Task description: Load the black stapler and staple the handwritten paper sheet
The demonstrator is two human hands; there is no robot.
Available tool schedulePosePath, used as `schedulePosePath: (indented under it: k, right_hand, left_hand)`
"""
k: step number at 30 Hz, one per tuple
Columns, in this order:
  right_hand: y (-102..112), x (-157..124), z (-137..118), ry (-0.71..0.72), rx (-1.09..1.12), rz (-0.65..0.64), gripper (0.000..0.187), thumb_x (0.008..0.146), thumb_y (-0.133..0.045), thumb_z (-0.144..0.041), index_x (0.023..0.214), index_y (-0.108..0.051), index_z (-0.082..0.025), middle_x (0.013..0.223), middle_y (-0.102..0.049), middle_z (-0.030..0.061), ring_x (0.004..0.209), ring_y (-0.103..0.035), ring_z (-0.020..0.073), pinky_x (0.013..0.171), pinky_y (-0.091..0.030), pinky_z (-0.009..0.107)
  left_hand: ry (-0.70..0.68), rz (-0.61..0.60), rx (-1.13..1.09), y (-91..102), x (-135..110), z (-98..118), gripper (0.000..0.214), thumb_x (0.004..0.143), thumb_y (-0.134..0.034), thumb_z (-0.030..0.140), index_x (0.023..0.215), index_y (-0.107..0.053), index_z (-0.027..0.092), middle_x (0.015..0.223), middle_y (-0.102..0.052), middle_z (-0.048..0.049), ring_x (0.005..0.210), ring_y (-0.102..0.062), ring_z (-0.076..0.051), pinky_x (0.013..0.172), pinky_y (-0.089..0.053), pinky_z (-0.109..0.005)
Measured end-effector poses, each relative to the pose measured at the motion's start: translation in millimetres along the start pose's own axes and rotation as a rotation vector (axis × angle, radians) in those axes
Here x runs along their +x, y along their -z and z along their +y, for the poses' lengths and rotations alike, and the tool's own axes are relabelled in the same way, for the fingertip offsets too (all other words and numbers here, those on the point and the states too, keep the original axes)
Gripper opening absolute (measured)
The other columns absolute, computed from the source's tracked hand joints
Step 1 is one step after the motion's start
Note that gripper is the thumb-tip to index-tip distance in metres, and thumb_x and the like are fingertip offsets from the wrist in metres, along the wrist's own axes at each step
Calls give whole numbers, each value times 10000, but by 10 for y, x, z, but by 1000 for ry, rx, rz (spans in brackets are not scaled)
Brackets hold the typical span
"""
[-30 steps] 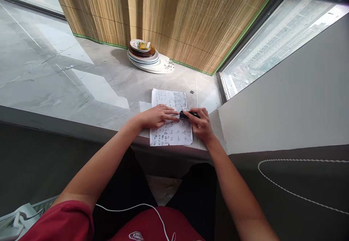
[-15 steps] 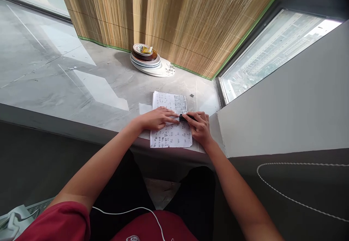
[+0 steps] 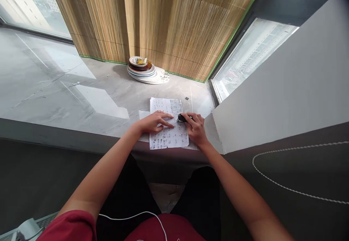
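A sheet of white paper [image 3: 170, 139] with handwriting lies on the marble ledge, its near edge at the ledge's front. My left hand [image 3: 154, 122] rests on the paper's left half, fingers stretched out and apart, holding nothing. In my right hand [image 3: 196, 127] is a small black stapler [image 3: 181, 118], which lies over the paper's right side with its front end pointing left, towards my left fingertips. My right fingers and palm hide its rear part. A smaller piece of white paper [image 3: 143, 114] sticks out beyond the sheet's left edge.
Stacked plates [image 3: 148, 78] with a yellow wrapper [image 3: 141, 61] on top stand at the back against a bamboo blind [image 3: 163, 22]. A small dark piece [image 3: 187, 98] lies behind the paper. A white wall [image 3: 272, 99] rises at the right, with a beaded cord [image 3: 283, 185] below.
The stapler has come away slightly from my left fingertips, and its front end now shows more. My left fingers are spread wider. The camera view has shifted and tilted a little.
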State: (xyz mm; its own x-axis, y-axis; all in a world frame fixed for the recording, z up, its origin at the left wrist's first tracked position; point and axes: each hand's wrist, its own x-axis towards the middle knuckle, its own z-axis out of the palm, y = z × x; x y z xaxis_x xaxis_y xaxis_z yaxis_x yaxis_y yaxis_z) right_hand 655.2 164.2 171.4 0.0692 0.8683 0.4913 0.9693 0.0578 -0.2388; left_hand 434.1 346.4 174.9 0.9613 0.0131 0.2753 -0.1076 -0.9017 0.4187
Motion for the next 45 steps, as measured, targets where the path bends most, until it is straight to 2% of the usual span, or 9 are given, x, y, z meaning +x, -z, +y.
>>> schedulePosePath:
  k: [4, 8, 14, 18, 22, 24, 27, 36, 45]
  right_hand:
    - [-44, 23, 11, -121, 113, 57, 553, 962, -564, -235, 1512, -532, -268, 1288, -666, 102, 1176, -576, 315, 1029, -476, 488]
    - [-112, 29, 67, -287, 157, 94, 353, 921, -622, -289, 1267, -650, -228, 1141, -708, 105, 1082, -626, 312, 893, -532, 438]
    - [-98, 17, 114, -437, 146, 356, 232, 928, -602, -355, 1096, -618, -195, 1066, -686, 132, 1008, -622, 307, 871, -527, 440]
    - [-141, 107, -168, -416, 211, 396, 219, 939, -580, -343, 1103, -592, -200, 1072, -672, 123, 971, -616, 285, 868, -526, 430]
    - [-347, 348, -614, -400, 289, 212, 184, 951, -557, -288, 1118, -570, -213, 1119, -660, 124, 1036, -604, 287, 880, -521, 418]
    - [-467, 495, -798, -435, 298, 121, 163, 958, -545, -261, 1114, -557, -219, 1140, -648, 125, 1070, -590, 293, 889, -517, 421]
    - [-611, 672, -969, -492, 279, 47, 164, 969, -546, -250, 1130, -535, -220, 1186, -626, 143, 1121, -568, 317, 903, -511, 447]
    - [-711, 776, -1116, -459, 228, -23, 329, 879, -554, -130, 1197, -508, -202, 1152, -616, 117, 1085, -560, 289, 836, -503, 373]
    - [-549, 418, -808, -510, 172, 1, 344, 952, -521, -190, 1295, -539, -192, 1217, -601, 136, 1129, -552, 314, 968, -484, 421]
  left_hand:
    - [77, -36, -35, 11, -30, -36, 638, 815, -549, 6, 1299, -747, 370, 1527, -613, -9, 1452, -532, -279, 1275, -207, -602]
    - [134, -6, -20, -18, -66, -73, 624, 779, -507, -19, 1195, -784, 355, 1466, -664, 18, 1427, -562, -245, 1292, -122, -618]
    - [213, 252, 109, -5, -85, -59, 470, 816, -513, 33, 1064, -815, 293, 1359, -729, -16, 1277, -662, -234, 1255, -302, -551]
    - [543, 494, 240, 195, -345, -99, 429, 845, -511, 82, 1129, -796, 230, 1388, -693, -88, 1320, -618, -271, 1164, -451, -469]
    - [1125, 354, 411, 406, -849, -241, 534, 963, -491, 299, 1473, -602, 182, 1628, -447, -193, 1507, -386, -425, 1199, -313, -688]
    - [1257, 244, 412, 450, -1045, -302, 651, 1010, -420, 478, 1598, -450, 199, 1717, -289, -197, 1578, -193, -496, 1160, -257, -786]
    - [1274, 199, 438, 439, -1163, -351, 698, 1034, -299, 548, 1640, -372, 209, 1748, -211, -186, 1592, -121, -502, 1157, -171, -828]
    - [1274, 253, 432, 437, -1129, -382, 699, 1002, -299, 595, 1574, -455, 225, 1698, -319, -193, 1570, -202, -467, 1189, -131, -796]
    - [1273, 272, 427, 458, -1116, -339, 661, 1003, -306, 571, 1540, -486, 230, 1679, -333, -205, 1559, -218, -462, 1178, -121, -815]
